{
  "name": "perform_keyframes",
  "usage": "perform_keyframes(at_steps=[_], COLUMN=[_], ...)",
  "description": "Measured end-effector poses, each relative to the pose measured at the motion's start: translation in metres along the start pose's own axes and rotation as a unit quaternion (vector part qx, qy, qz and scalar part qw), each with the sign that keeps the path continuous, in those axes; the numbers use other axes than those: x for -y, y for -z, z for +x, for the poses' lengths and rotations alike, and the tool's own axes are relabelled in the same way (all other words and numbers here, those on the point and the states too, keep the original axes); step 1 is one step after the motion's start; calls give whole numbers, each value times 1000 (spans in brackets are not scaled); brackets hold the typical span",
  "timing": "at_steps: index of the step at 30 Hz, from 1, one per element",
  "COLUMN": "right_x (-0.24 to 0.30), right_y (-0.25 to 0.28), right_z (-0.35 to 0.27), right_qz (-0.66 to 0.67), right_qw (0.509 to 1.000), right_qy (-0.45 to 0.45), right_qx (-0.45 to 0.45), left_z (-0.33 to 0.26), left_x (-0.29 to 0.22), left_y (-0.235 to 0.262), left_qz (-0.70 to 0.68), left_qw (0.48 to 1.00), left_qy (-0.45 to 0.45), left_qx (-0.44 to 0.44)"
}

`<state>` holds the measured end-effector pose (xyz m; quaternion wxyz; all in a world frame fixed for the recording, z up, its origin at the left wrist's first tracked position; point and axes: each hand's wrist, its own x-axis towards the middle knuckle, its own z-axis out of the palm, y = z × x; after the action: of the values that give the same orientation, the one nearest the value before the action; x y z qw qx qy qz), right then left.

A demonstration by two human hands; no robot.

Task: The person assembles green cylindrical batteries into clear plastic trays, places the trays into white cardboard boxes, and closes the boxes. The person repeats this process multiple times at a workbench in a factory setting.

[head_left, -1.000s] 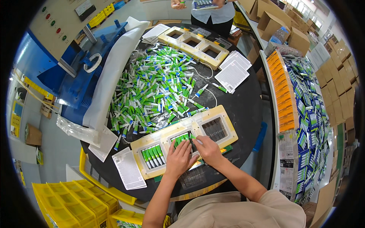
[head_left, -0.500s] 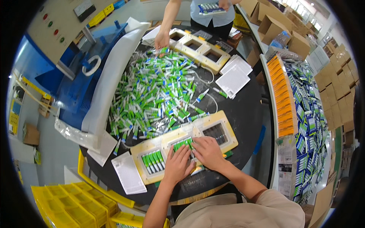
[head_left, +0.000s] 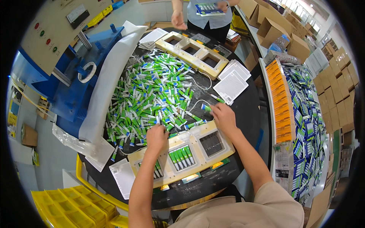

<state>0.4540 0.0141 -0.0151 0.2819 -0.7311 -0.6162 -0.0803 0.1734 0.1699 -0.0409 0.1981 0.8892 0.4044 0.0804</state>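
Note:
My right hand (head_left: 224, 117) pinches a small green-and-white tube (head_left: 206, 108) with a blue end, just beyond the near frame's right part. My left hand (head_left: 157, 138) is closed, knuckles up, at the near edge of a heap of such tubes (head_left: 152, 91); its fingertips are hidden. Below both hands lies a cream frame (head_left: 194, 167) with three openings. Green tubes stand side by side in the middle opening (head_left: 181, 157). More tubes show in the left opening (head_left: 156, 171), partly behind my left forearm. The right opening (head_left: 211, 144) looks dark, with no tubes visible.
A second cream frame (head_left: 182, 46) lies across the round black table (head_left: 249, 121). White cards (head_left: 231, 88) are stacked at right, another card (head_left: 122, 178) at near left. A co-worker's hand (head_left: 178, 19) hovers beyond. Blue machinery (head_left: 72, 98) stands left; yellow trays (head_left: 68, 205) sit below.
Both my hands have left the middle opening: the left went to the heap, the right took hold of a tube farther right. The co-worker's hand has lifted off the heap.

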Motion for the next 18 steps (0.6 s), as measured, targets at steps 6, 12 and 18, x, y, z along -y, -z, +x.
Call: perform_keyframes(at_steps=[6, 12, 18], right_x=[51, 64, 57], right_y=[42, 27, 26], right_z=[-90, -102, -86], right_qz=[9, -23, 10], right_qw=[990, 982, 983], right_qy=[132, 180, 171], right_qx=[40, 51, 63], left_z=[-49, -115, -156], left_x=[-44, -102, -131], left_y=[9, 14, 11], left_qz=[-200, -251, -308], left_qw=[960, 940, 929], left_qy=[47, 70, 63], left_qx=[-193, -219, -197])
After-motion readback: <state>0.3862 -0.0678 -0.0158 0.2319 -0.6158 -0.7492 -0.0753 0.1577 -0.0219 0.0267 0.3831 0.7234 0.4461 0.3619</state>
